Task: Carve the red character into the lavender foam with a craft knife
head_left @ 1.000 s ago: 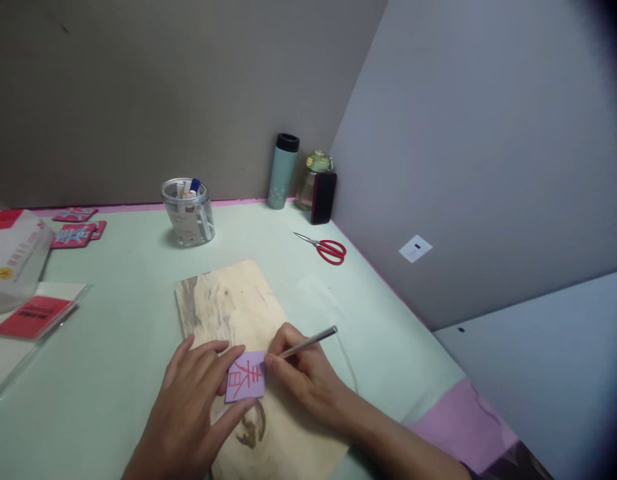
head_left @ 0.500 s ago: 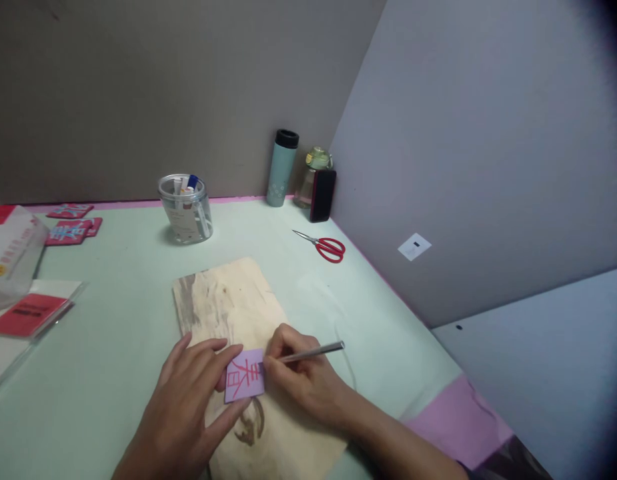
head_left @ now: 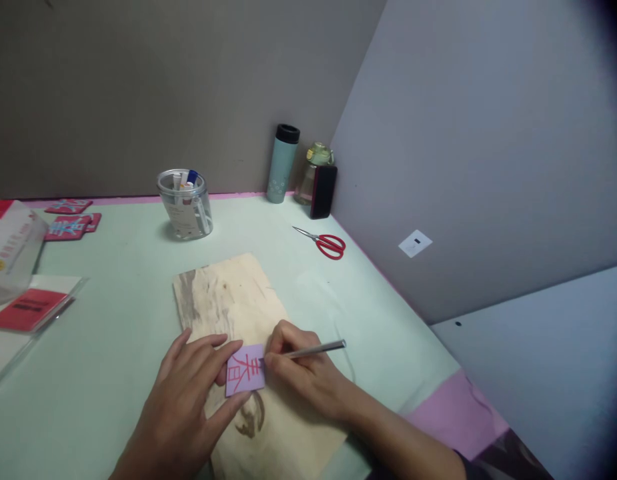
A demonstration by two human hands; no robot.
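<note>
Head view: my left hand (head_left: pixel 188 407) lies flat, fingers pressing the purple paper square (head_left: pixel 245 370) onto the wooden board (head_left: pixel 228 300) so it cannot slide — my right hand (head_left: pixel 303 377) pinches the metal tool (head_left: pixel 313 349), tip at the square's edge.

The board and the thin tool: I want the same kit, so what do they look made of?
The board under the hands looks like thin pale plywood, matt, with grey grain streaks and a dark knot. The tool in the right hand looks like metal: a slim silver-grey rod with a dull sheen. Its tip is too small to tell.
</note>
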